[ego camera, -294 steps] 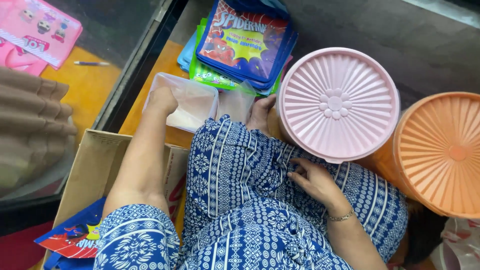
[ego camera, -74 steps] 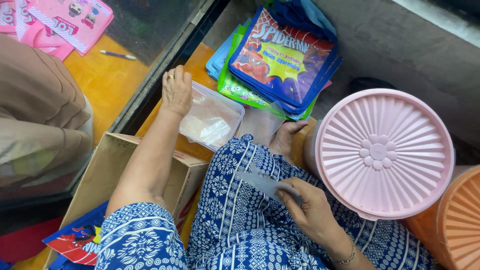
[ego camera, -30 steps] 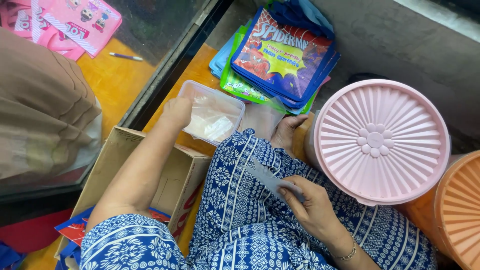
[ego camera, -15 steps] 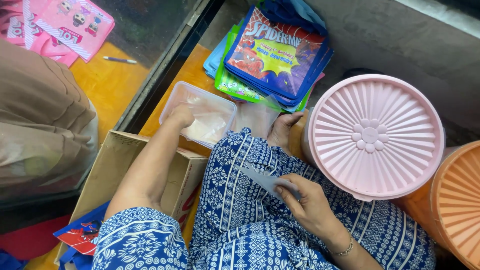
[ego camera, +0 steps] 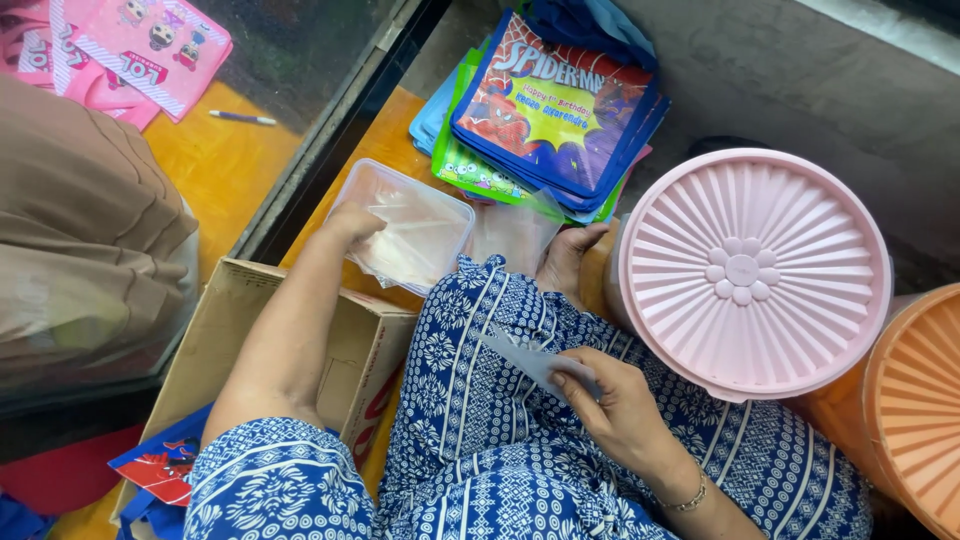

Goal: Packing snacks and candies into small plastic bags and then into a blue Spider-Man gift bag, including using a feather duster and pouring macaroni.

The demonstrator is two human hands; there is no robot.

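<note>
- Sitting on the floor in a blue and white patterned dress, a person works with both hands.
- The right hand rests on the lap, fingers pinched shut on a thin grey strip.
- The left hand reaches into a clear plastic tub; its fingers are hidden among the white sheets inside, so I cannot tell its grip.
- An open cardboard box sits just beside the left arm.
- A round pink ribbed lid sits to the right, beside an orange one.
- Farther off lies a stack of colourful printed bags.
</note>
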